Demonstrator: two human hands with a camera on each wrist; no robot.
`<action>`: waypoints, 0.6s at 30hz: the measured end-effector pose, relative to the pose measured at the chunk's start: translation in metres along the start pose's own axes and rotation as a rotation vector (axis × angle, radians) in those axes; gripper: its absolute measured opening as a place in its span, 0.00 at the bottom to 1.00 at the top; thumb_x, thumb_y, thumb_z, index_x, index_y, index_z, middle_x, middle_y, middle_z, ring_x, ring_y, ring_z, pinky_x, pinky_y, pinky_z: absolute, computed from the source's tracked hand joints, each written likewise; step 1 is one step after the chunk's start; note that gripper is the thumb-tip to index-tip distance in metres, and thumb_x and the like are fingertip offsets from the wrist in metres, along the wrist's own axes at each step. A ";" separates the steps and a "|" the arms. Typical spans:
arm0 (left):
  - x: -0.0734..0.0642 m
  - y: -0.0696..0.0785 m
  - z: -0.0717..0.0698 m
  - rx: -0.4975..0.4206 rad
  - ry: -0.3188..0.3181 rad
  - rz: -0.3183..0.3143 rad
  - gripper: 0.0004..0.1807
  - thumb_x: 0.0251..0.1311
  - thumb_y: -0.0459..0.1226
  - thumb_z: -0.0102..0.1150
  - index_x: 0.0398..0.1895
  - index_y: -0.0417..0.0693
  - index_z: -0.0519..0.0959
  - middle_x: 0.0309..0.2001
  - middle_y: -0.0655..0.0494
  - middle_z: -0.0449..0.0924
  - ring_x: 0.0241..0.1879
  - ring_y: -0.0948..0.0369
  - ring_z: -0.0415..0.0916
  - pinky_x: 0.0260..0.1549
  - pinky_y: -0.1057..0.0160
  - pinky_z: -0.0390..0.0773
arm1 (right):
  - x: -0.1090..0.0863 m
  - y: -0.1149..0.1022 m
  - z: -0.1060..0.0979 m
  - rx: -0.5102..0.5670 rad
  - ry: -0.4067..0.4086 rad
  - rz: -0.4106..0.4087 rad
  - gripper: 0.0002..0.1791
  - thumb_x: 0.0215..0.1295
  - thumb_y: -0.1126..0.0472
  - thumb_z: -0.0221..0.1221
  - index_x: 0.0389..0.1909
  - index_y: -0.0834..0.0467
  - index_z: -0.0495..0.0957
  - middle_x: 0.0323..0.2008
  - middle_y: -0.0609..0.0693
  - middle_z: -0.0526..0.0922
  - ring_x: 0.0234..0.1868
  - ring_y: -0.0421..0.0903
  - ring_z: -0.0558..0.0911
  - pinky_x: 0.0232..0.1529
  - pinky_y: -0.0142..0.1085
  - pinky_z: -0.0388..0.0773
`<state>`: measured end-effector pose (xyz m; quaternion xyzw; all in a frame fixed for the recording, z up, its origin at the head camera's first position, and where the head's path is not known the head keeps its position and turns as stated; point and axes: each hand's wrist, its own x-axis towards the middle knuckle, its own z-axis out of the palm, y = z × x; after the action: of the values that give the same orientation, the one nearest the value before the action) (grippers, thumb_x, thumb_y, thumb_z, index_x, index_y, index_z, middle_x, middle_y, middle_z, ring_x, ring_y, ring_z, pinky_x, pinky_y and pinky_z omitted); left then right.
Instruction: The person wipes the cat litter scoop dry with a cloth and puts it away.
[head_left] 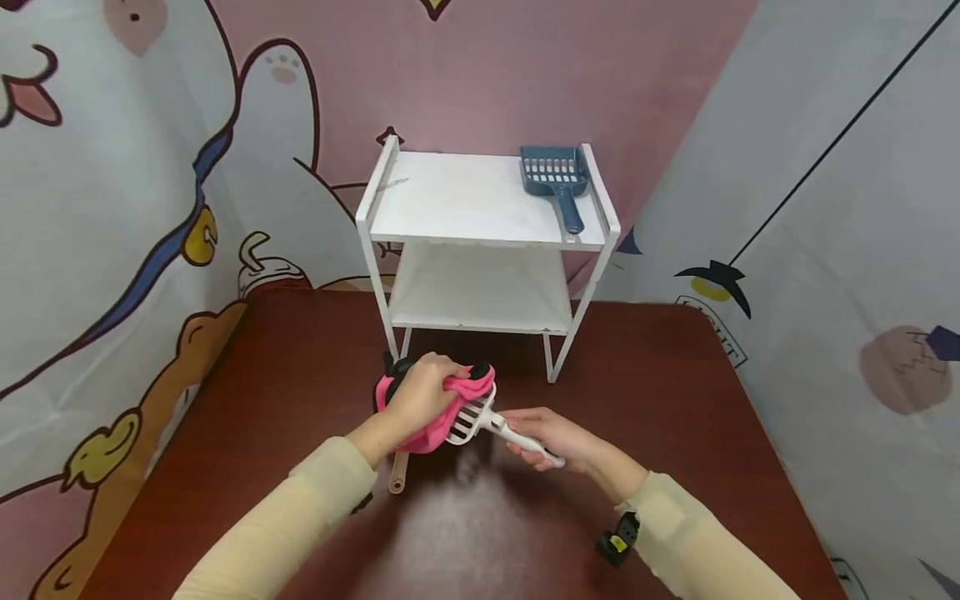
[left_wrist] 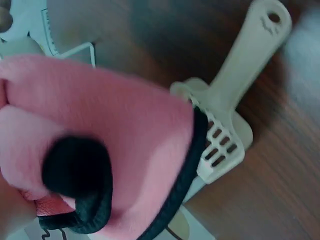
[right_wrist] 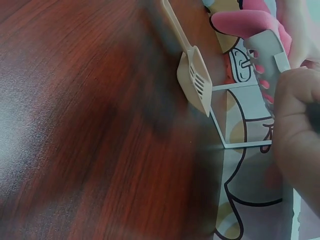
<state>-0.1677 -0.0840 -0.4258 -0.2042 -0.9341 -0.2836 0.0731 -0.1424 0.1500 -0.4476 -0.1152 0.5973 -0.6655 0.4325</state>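
Observation:
My left hand (head_left: 425, 390) grips a pink cloth (head_left: 433, 433) with black trim, pressed over the slotted head of a white litter scoop (head_left: 476, 417). The handle of that scoop is in my right hand (head_left: 551, 435), its fingers curled round it. In the left wrist view the pink cloth (left_wrist: 120, 130) fills much of the picture. Below, a beige litter scoop (right_wrist: 195, 80) lies on the table. From the head view, only the handle end (head_left: 398, 472) of the beige scoop shows, the remainder hidden under the cloth and left hand.
A white two-tier shelf (head_left: 457, 200) stands at the back of the dark red-brown wooden table (head_left: 637, 375). On its top tier, at the right, rests a blue litter scoop (head_left: 558, 179). Printed cartoon sheets (head_left: 300, 208) hang behind and beside the table.

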 end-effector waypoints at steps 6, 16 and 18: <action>0.003 -0.009 -0.012 0.051 0.032 0.018 0.13 0.45 0.24 0.64 0.35 0.44 0.84 0.36 0.51 0.82 0.41 0.54 0.76 0.39 0.59 0.77 | -0.005 0.000 -0.003 -0.020 -0.018 -0.035 0.26 0.73 0.59 0.40 0.66 0.70 0.55 0.23 0.45 0.72 0.13 0.31 0.63 0.13 0.23 0.59; -0.005 -0.034 -0.035 0.004 0.145 -0.131 0.12 0.48 0.26 0.65 0.38 0.41 0.84 0.38 0.46 0.83 0.41 0.51 0.76 0.37 0.57 0.77 | -0.005 0.003 0.002 -0.023 -0.040 -0.035 0.26 0.73 0.59 0.41 0.66 0.70 0.56 0.24 0.45 0.72 0.14 0.32 0.63 0.13 0.24 0.60; -0.007 -0.041 -0.042 -0.018 0.168 -0.164 0.12 0.48 0.26 0.65 0.39 0.40 0.84 0.39 0.44 0.83 0.41 0.50 0.76 0.37 0.56 0.77 | -0.004 0.005 0.001 -0.006 -0.045 -0.033 0.26 0.73 0.59 0.40 0.66 0.70 0.55 0.24 0.45 0.72 0.13 0.32 0.63 0.13 0.24 0.59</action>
<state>-0.1782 -0.1409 -0.4129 -0.1034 -0.9357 -0.3130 0.1260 -0.1371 0.1525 -0.4500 -0.1414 0.5877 -0.6679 0.4342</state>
